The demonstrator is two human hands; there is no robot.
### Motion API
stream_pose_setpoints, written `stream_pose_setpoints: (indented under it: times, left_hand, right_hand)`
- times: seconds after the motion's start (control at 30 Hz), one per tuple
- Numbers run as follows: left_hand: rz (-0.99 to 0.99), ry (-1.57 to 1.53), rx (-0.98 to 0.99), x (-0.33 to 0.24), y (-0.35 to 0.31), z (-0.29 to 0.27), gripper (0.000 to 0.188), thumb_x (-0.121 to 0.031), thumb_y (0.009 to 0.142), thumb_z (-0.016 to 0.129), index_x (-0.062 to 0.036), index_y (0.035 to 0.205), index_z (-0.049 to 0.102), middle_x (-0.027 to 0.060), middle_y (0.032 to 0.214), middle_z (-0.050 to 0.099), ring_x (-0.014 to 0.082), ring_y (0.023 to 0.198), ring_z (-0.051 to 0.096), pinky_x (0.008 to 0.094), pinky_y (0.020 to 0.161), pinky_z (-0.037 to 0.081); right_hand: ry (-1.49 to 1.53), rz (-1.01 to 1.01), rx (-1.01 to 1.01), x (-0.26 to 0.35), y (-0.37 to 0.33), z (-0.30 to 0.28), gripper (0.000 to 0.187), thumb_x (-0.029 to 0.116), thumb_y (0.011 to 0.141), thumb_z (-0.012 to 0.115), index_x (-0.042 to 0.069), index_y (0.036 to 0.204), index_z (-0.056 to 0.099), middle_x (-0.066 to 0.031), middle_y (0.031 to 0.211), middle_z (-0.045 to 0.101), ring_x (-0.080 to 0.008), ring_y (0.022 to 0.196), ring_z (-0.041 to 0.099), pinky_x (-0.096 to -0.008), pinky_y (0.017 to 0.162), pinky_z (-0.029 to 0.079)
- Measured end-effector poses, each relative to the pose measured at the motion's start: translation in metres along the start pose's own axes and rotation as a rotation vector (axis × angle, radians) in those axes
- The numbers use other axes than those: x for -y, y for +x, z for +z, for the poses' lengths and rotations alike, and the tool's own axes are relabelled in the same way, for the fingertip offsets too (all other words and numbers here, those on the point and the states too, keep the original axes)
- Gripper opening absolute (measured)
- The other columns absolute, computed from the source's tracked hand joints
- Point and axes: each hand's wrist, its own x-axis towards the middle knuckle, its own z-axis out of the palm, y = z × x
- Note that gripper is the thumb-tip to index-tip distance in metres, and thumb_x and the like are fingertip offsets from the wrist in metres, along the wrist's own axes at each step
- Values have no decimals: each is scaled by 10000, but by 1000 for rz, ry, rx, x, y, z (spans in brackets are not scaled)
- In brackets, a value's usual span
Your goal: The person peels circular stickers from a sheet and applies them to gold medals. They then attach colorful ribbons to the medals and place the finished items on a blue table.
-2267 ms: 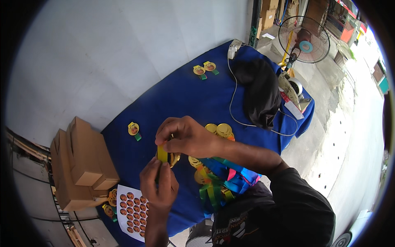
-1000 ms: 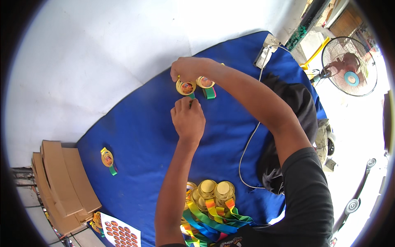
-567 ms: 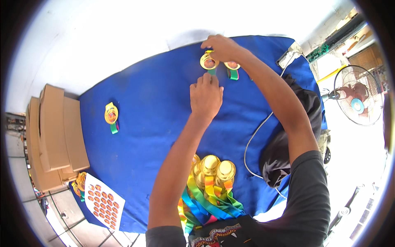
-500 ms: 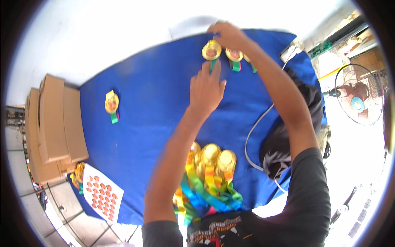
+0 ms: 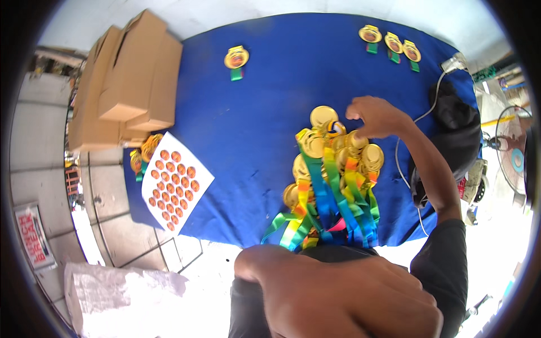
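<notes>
My right hand [image 5: 377,117] hangs at the far right edge of a pile of gold medals [image 5: 324,117]. Its fingers are loosely curled, with a gap between thumb and forefinger and nothing visible in it. The thumb is close to one medal; whether it touches is unclear. Green, yellow and blue ribbons [image 5: 321,197] trail from the pile toward my body. My left hand [image 5: 360,298] looms large and blurred at the bottom, close to the camera, its fingertips hidden. Three medals with orange picture centres [image 5: 370,34] lie in a row at the back right; a similar medal [image 5: 236,57] lies back left.
A white sheet of round orange stickers [image 5: 174,186] lies at the table's left front corner, beside more medals [image 5: 150,147]. Cardboard boxes [image 5: 135,73] stand at the left. A black cloth bag [image 5: 451,141], a white cable [image 5: 399,160] and a fan [image 5: 515,158] are at the right.
Both hands have left the back row of medals. My right hand has come back to the pile, and my left has drawn in toward the camera. The view has shifted too.
</notes>
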Motion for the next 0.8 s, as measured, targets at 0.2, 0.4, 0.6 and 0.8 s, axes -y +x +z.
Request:
stream_pose_setpoints:
  times: [0.2,0.4,0.6,0.8]
  left_hand:
    - [156,366,295,0,-46,12,424,-179,1087,490,-60,692,587,102,622,555,196,442,521,329,373,385]
    - [414,1513,284,-15,-29,-61,373,-181,905,680,32,1191,571,205,997,620,346,926,608,453,796,475]
    - [-113,1465,-104,-11,-1,-116,396,-137,961,683,44,1293,565,131,941,630,195,861,654,363,746,522]
    - [-519,927,-72,-85,-49,-119,216,-189,1019,679,-14,1145,677,-24,719,619,44,587,586,216,502,447]
  right_hand:
    - [97,119,74,3,-21,16,334,195,724,805,11,885,578,-112,917,599,-281,872,603,-427,731,478]
    - [280,51,-58,35,-45,-39,199,98,818,743,37,919,583,-45,804,543,-126,766,535,-281,678,447]
    - [675,-176,-354,92,-83,-117,149,71,979,626,36,1121,599,5,990,592,-63,863,550,-226,771,447]
    - [731,-303,-879,76,-99,-191,175,100,1054,552,49,1214,602,-12,1103,608,-82,954,596,-254,833,483]
